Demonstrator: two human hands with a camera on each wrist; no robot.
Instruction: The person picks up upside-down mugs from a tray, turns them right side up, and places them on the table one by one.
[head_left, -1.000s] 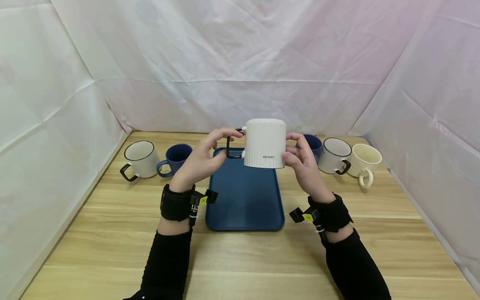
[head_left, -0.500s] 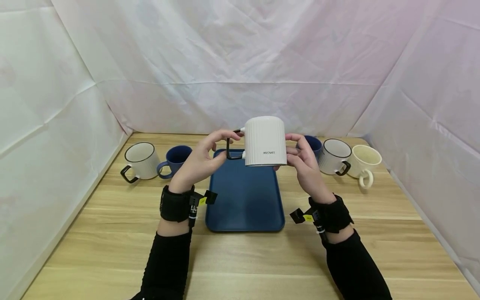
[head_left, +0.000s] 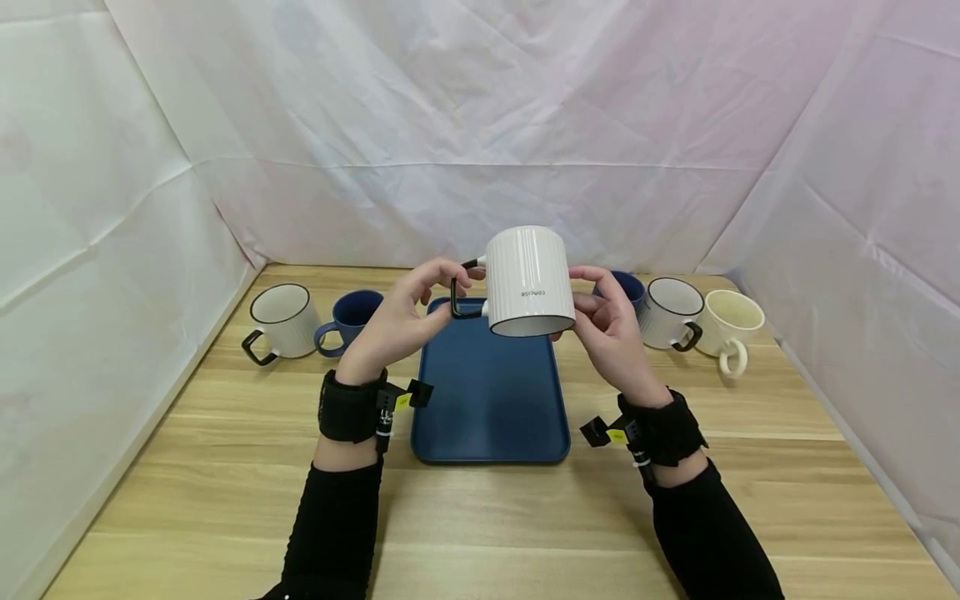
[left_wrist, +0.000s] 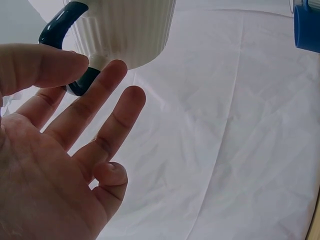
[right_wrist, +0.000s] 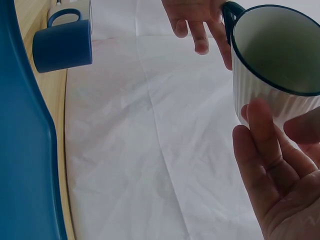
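Both hands hold a ribbed white mug (head_left: 529,281) upside down above the far end of the blue tray (head_left: 491,400). The left hand (head_left: 397,325), at its nine o'clock, pinches the dark handle (head_left: 459,297); the right hand (head_left: 609,329), at three o'clock, cradles the wall with curled fingers.

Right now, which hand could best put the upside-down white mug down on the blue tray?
Probably the left hand. It pinches the dark handle of the white mug, a firm hold for steering it onto the blue tray below. The right hand only supports the ribbed side with its fingers.
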